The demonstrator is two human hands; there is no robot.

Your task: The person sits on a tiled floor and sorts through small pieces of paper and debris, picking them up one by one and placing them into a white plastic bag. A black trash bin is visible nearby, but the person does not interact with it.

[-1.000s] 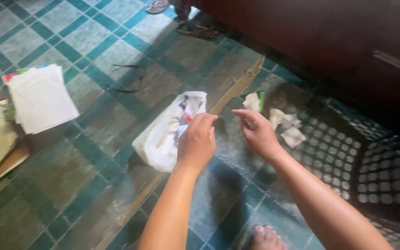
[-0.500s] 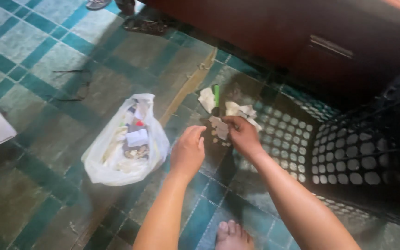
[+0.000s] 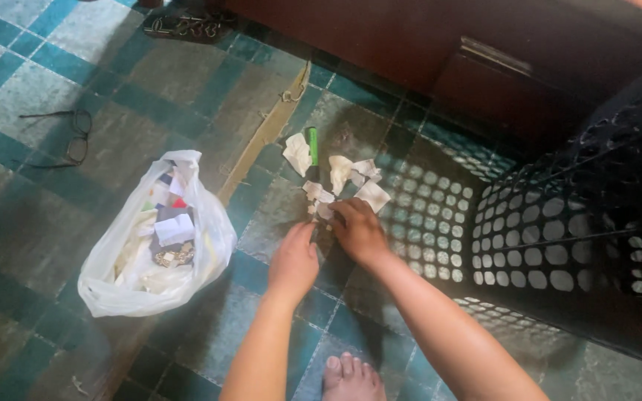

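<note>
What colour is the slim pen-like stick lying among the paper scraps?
Bright green stick, with a dark lower end; the head view shows it.

Paper scraps (image 3: pixel 339 182) on floor just ahead of both hands, touching right hand (image 3: pixel 358 232). Marker (image 3: pixel 312 152) among scraps, ahead of left hand (image 3: pixel 293 263). Plastic bag (image 3: pixel 154 238) w/ scraps inside, left of left hand. Glasses (image 3: pixel 68 137) far left, beyond bag. Basket (image 3: pixel 581 223) right of right hand.

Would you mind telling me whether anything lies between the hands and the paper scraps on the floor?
Nothing visible does. The right hand already rests on the paper scraps, and the left hand sits just beside them on the bare tiled floor.
</note>
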